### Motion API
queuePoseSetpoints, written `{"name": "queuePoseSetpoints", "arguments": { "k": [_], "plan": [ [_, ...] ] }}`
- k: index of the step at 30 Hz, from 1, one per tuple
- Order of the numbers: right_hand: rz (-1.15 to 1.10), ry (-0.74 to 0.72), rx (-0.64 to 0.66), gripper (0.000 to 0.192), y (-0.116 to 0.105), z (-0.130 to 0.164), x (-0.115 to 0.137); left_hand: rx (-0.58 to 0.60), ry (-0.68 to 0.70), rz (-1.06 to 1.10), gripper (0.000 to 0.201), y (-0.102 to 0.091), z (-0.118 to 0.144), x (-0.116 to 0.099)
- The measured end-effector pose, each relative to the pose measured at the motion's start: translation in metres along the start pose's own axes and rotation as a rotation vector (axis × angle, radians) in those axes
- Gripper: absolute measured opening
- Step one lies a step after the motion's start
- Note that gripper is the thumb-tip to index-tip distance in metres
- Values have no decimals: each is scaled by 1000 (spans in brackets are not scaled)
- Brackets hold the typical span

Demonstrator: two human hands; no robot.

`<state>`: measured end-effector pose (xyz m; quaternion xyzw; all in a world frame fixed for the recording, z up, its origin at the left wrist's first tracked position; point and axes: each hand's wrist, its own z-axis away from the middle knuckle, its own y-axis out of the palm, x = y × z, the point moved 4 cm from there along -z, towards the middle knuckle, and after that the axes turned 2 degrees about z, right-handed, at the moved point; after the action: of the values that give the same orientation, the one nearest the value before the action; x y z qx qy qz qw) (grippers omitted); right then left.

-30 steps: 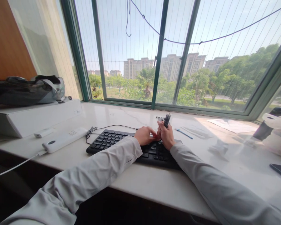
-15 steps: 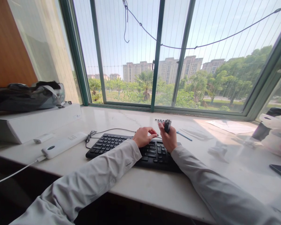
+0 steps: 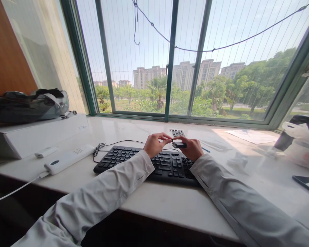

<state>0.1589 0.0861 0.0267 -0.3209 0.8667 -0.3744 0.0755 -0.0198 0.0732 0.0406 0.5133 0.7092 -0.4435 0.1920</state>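
Left hand (image 3: 153, 144) pinched a small black piece (image 3: 172, 139) above the keyboard (image 3: 165, 168), right hand (image 3: 192, 149) curled firmly round a dark tool (image 3: 179, 145) (hand partly hiding a blue stick (image 3: 206, 150)), small dark pieces (image 3: 178, 132) lay beyond.

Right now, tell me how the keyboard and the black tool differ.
The keyboard is long and broad; the tool is far smaller, a short bar. The keyboard rests on the counter, while the tool is gripped in the right hand. The keyboard carries rows of keys; the tool shows none. Both are dark, close to black.
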Motion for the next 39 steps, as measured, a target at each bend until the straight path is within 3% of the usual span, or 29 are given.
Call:
{"name": "queuePoseSetpoints", "arguments": {
  "k": [13,27,34,39],
  "plan": [
    [-16,8,8,33,-4,1,2,-33,115,-43,21,0,0,-2],
    [36,23,132,36,-1,-2,7,-37,258,-242,17,-7,3,-12],
    [286,280,237,28,-9,-8,-12,7,280,-360,12,-5,3,-7],
    [410,445,468,31,-4,0,-29,16,271,-421,12,-5,2,-2]
  ]
}}
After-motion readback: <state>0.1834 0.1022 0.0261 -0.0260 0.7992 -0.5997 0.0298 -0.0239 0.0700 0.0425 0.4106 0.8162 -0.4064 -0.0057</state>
